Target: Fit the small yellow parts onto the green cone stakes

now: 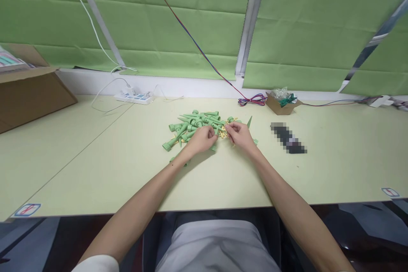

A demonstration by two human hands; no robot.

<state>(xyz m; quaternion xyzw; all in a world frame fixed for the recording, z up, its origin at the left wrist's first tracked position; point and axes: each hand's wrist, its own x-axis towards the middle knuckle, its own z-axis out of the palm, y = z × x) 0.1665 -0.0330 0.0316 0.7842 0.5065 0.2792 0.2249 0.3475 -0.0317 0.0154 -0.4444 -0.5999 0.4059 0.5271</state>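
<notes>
A heap of green plastic spikes [180, 131] with wide round caps lies on the table in front of me. Small yellow plastic pieces [222, 134] are scattered at the heap's right side. My left hand [204, 139] is closed at the front of the heap, its fingertips pinching a green spike [216, 131] that is partly hidden. Just to the right, my right hand [239, 134] has thumb and fingers pressed together beside the yellow pieces. Whatever it may hold is too small to make out. One more green spike [249, 122] points up behind this hand.
A small cardboard box [282, 109] with clear and green plastic stands at the back right, near a coiled cable [255, 100]. Right of my hands lies a blurred dark object [287, 138]. A power strip [135, 97] and a large carton [35, 97] are at left.
</notes>
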